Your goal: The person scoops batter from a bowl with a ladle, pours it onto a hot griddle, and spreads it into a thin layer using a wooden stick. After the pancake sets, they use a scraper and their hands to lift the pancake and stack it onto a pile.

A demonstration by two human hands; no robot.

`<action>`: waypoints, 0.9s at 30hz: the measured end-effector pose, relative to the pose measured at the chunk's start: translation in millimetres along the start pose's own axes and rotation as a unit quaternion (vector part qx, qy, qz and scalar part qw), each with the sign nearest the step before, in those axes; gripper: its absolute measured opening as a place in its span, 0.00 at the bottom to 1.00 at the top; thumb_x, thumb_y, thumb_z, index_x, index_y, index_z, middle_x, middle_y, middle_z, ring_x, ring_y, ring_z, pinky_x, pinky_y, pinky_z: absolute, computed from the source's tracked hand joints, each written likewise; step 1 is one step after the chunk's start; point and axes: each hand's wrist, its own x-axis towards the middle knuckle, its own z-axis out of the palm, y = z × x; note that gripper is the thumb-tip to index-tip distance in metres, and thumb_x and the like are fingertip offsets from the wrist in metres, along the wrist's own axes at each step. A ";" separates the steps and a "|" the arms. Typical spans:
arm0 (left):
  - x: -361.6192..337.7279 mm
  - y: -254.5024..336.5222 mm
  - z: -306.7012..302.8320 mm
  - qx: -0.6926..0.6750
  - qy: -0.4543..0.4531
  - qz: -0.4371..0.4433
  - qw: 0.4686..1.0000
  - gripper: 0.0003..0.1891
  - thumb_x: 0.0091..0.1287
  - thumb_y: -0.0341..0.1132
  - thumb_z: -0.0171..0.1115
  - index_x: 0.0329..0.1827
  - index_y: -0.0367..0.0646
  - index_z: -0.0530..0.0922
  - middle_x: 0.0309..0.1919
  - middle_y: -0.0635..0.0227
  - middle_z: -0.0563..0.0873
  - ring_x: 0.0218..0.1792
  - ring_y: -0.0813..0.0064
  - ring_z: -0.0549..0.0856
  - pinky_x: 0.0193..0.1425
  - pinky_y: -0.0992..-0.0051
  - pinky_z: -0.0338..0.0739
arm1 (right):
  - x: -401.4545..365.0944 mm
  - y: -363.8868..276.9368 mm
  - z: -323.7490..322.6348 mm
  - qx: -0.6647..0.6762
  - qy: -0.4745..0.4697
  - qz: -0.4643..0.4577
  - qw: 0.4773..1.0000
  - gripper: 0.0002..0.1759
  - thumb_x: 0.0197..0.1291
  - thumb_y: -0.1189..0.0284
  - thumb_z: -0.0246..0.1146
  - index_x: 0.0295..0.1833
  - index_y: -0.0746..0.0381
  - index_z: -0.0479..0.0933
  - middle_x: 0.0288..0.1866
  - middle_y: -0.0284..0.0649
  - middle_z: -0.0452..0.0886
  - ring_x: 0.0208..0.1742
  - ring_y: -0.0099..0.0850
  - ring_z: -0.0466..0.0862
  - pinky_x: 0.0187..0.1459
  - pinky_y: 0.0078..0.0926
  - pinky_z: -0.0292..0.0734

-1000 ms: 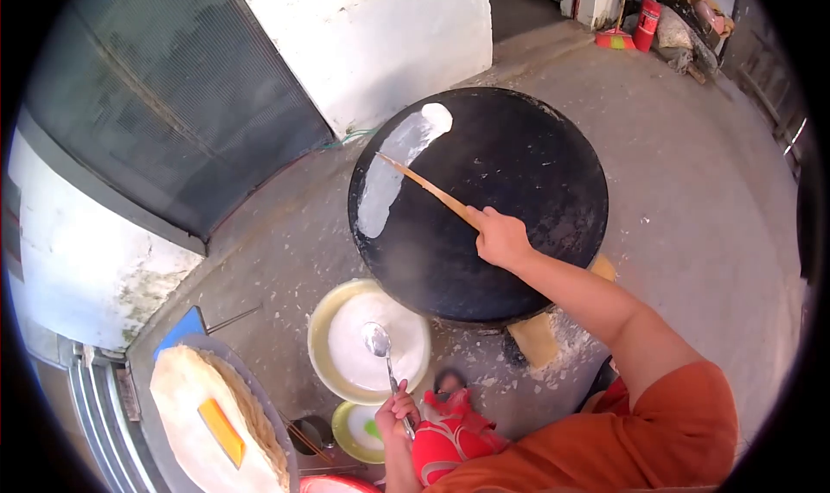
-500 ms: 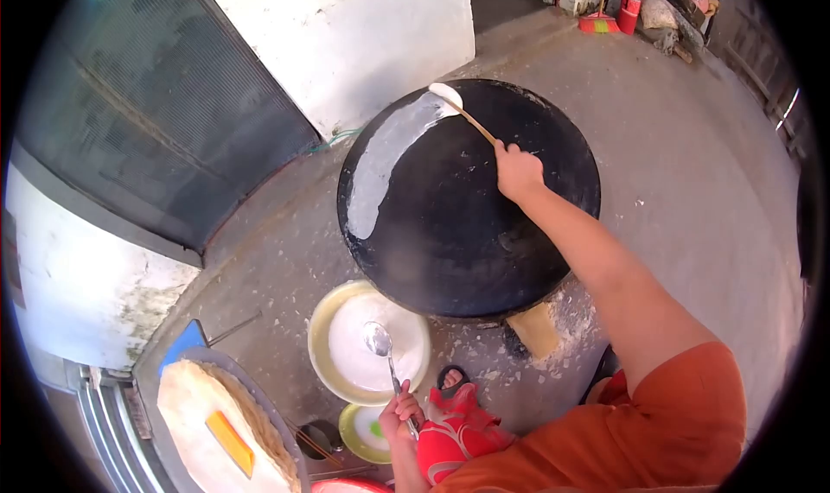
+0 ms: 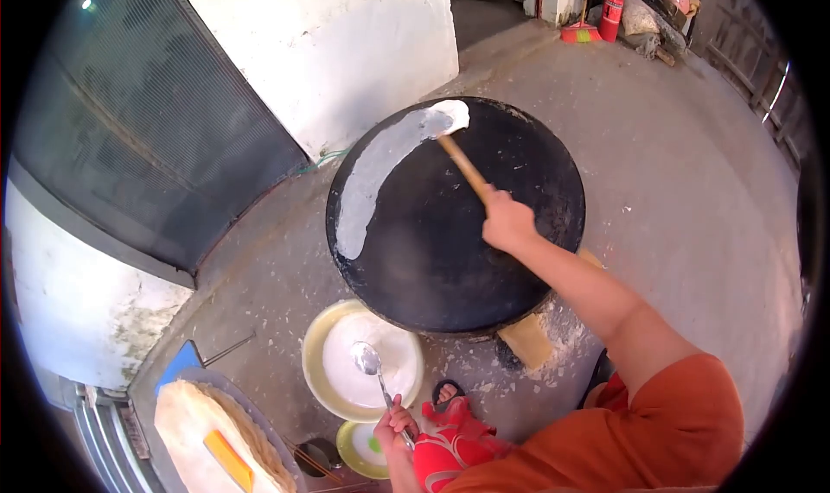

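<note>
My right hand [image 3: 508,220] is closed round the handle of a wooden batter spreader [image 3: 464,168]. The spreader's far end is at the inner edge of the batter strip; its exact contact is hard to make out. A thin grey-white band of batter [image 3: 372,171] curves along the left and far side of the round black griddle [image 3: 450,242], ending in a thicker white blob [image 3: 454,111]. My left hand [image 3: 396,424] grips a metal ladle [image 3: 367,359], its bowl held above a cream-coloured basin [image 3: 313,374] of white batter.
At lower left, a stack of flatbreads [image 3: 186,428] lies on a tray with an orange-yellow scraper [image 3: 227,460] on top. A smaller green-rimmed bowl [image 3: 347,458] stands beside the basin. A broom [image 3: 580,33] and red cylinder [image 3: 611,13] are far back. A white wall [image 3: 320,44] stands behind the griddle.
My right hand has drawn the spreader back from the batter's white end, toward me, and turned it. The ladle stays over the basin. The whole view has shifted slightly.
</note>
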 end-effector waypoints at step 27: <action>-82.3 -13.7 38.0 0.045 -0.012 0.138 0.989 0.16 0.64 0.29 0.40 0.50 0.27 0.68 0.21 0.72 0.71 0.15 0.83 0.68 0.14 0.84 0.63 | 81.0 128.8 -33.2 0.456 -0.155 0.151 0.863 0.22 0.62 0.73 0.44 0.62 0.53 0.65 0.23 0.35 0.74 0.12 0.19 0.61 0.12 0.19 0.54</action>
